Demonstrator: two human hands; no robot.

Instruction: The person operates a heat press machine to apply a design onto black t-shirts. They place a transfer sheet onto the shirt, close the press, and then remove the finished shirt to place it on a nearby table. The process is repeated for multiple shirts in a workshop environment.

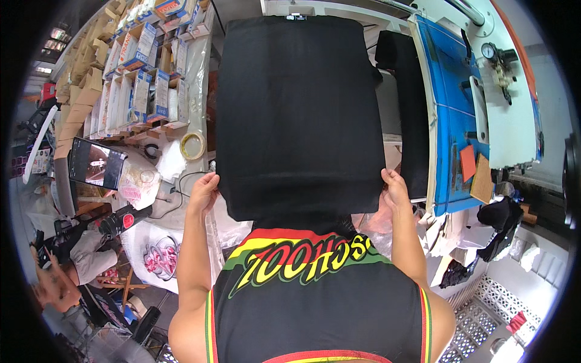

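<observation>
Before me a black fabric garment, probably a T-shirt (299,113), lies spread over a flat support, its neck label at the far edge. The near end hangs or folds down close to my chest. My left hand (206,193) pinches its left edge near the lower corner, thumb against fingers. At the opposite edge my right hand (395,188) grips the cloth in the same way. Another strip of black cloth (411,118) hangs to the right of the garment, beside the blue-covered part of a machine.
At left stand several open cardboard boxes (138,100), a tape roll (192,145), a phone or tablet (96,163) and a black bottle-like object (125,221). A blue-covered platen (454,113) and white press with a pressure gauge (488,50) are at right. Part of another person (56,281) shows lower left.
</observation>
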